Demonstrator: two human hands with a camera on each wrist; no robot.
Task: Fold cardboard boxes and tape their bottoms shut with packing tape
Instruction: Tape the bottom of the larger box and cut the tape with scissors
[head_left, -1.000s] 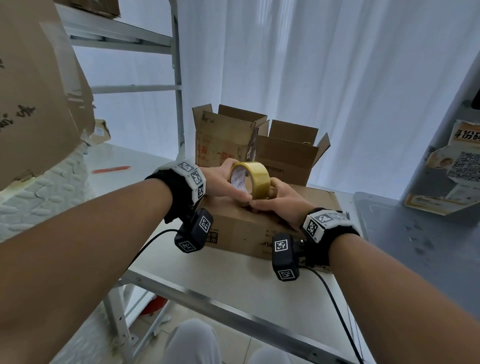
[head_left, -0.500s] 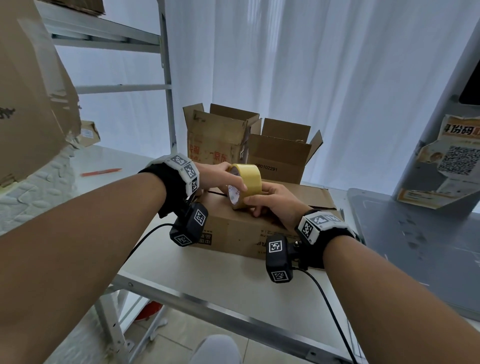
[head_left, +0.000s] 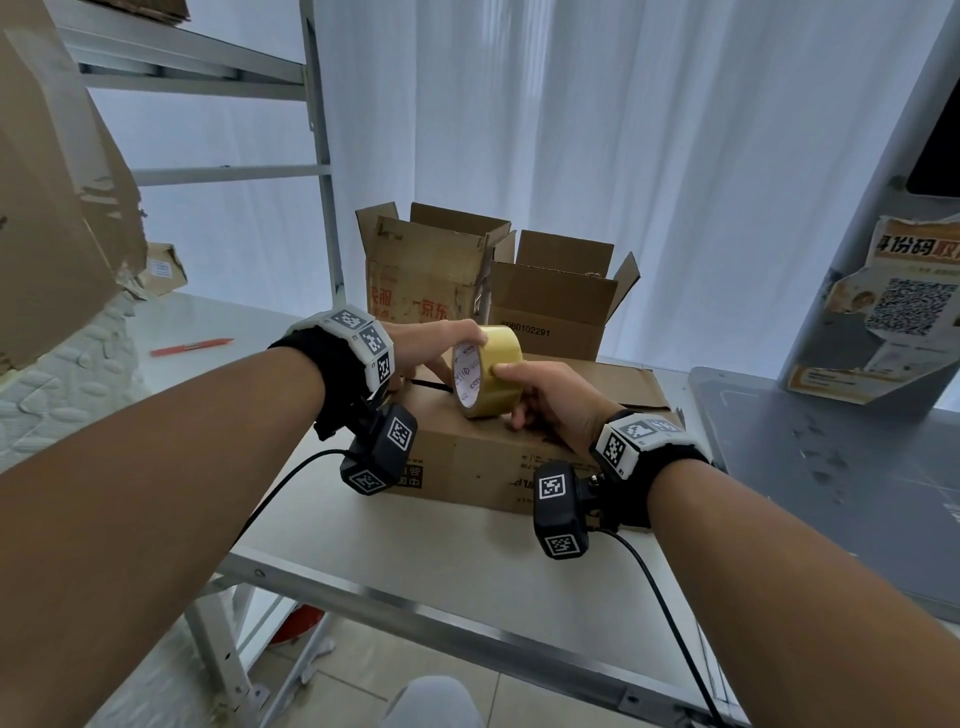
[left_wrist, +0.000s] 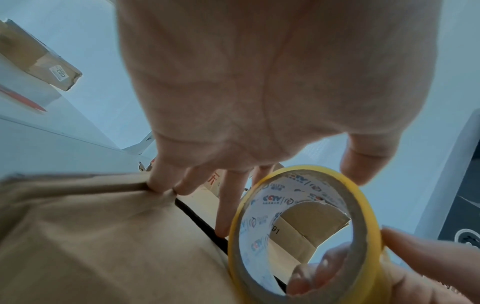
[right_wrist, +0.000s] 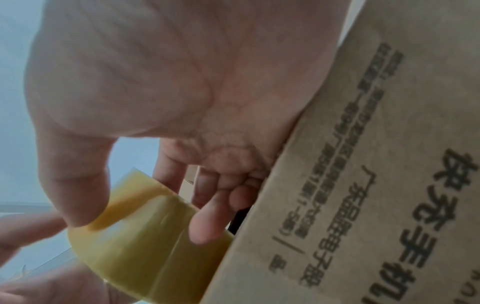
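A closed brown cardboard box (head_left: 483, 457) lies flat on the white table, a dark seam gap between its top flaps. A yellow tape roll (head_left: 488, 371) stands on edge on top of it. My right hand (head_left: 511, 395) grips the roll, thumb on its outer face (right_wrist: 78, 205) and fingers reaching into the core (left_wrist: 311, 273). My left hand (head_left: 447, 348) rests straight fingers (left_wrist: 166, 181) on the flaps at the seam, while its thumb touches the top of the roll (left_wrist: 306, 226). The box's printed side (right_wrist: 363, 185) fills the right wrist view.
Two open-topped boxes (head_left: 431, 270) (head_left: 550, 306) stand just behind. A red pen (head_left: 192, 345) lies far left on the table. A metal shelf post (head_left: 324, 156) rises at back left, and a large cardboard piece (head_left: 47, 208) hangs at left. A grey surface (head_left: 831, 467) adjoins on the right.
The roll, held up between both hands a second ago, has come down onto the box top. My left fingers have dropped onto the seam.
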